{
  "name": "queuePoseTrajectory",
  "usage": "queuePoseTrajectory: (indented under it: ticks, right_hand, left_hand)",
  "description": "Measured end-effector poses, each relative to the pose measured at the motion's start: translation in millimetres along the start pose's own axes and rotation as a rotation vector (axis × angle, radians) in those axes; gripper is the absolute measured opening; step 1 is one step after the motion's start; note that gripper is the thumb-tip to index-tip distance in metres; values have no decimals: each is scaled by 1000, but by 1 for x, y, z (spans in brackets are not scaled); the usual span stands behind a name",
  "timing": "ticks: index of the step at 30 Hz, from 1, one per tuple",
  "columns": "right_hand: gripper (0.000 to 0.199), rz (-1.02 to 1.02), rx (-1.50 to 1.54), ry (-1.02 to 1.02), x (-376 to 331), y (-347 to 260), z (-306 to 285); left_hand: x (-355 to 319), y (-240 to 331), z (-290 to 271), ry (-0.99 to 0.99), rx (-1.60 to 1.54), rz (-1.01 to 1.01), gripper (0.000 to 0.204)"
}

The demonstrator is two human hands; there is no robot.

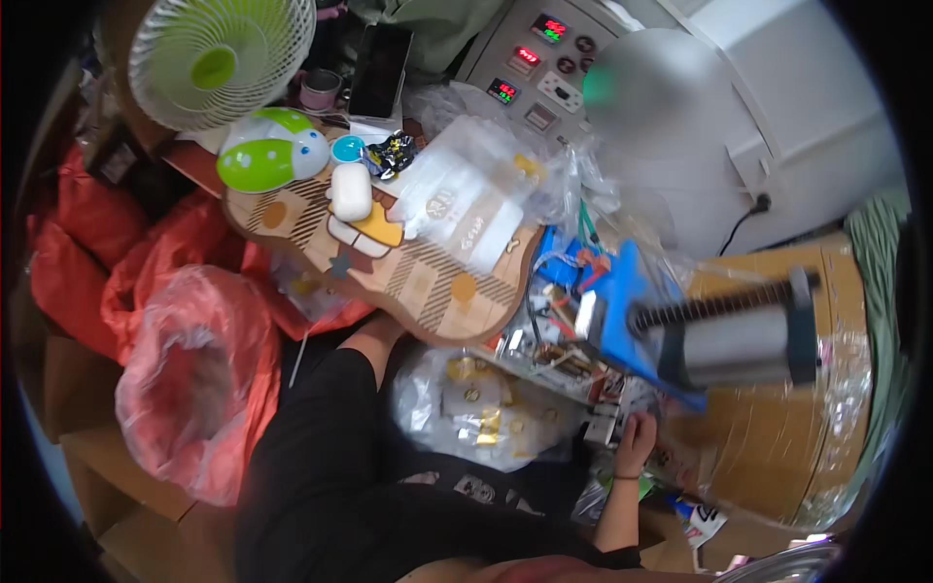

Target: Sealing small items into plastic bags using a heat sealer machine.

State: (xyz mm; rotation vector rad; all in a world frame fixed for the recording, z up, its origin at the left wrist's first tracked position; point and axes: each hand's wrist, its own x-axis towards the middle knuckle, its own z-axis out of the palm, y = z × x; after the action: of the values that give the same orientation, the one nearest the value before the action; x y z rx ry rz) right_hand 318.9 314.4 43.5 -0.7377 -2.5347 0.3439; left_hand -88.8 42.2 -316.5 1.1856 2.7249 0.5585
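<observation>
My right hand [637, 445], with a dark band at the wrist, reaches in at the lower right beside a cluttered tray [544, 377] of small parts and tools. Its fingers look curled; whatever may be in them is too small to make out. Just above it stands a blue-framed device [622, 325] with a dark coiled rod and a silver cylinder [734, 347], partly blurred. A clear plastic bag [476, 413] holding yellow-and-white packets lies on my lap, left of the hand. My left hand does not show.
A patterned wavy-edged board [428, 301] bears a white rounded case [351, 191] and clear printed bags [471, 209]. Beyond are a green-and-white fan [214, 70], a phone [378, 70] and a grey panel with lit displays [525, 58]. Red bags [253, 360] lie left, a cardboard box [777, 437] right.
</observation>
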Motion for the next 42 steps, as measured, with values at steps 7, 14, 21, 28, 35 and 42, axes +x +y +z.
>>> queuePoseTrajectory:
  ticks: [7,14,21,28,35,42]
  right_hand:
    - [13,-139,60,-108,-3,-11,-17]
    - [18,-303,-36,-30,6,-20,-18]
    - [17,-192,129,76,-3,-13,-7]
    - [16,-171,222,64,-8,-12,-11]
    - [17,-56,294,-67,2,-5,-6]
    - [19,22,295,-99,1,-7,0]
  left_hand:
    - [-121,103,-227,-246,228,105,22]
    - [-228,239,-325,120,-75,555,17]
    - [-156,288,-128,-221,212,575,44]
    - [-113,237,-17,-1092,193,515,73]
    - [-149,245,-112,-762,87,487,66]
    - [-100,187,-310,-271,-398,127,29]
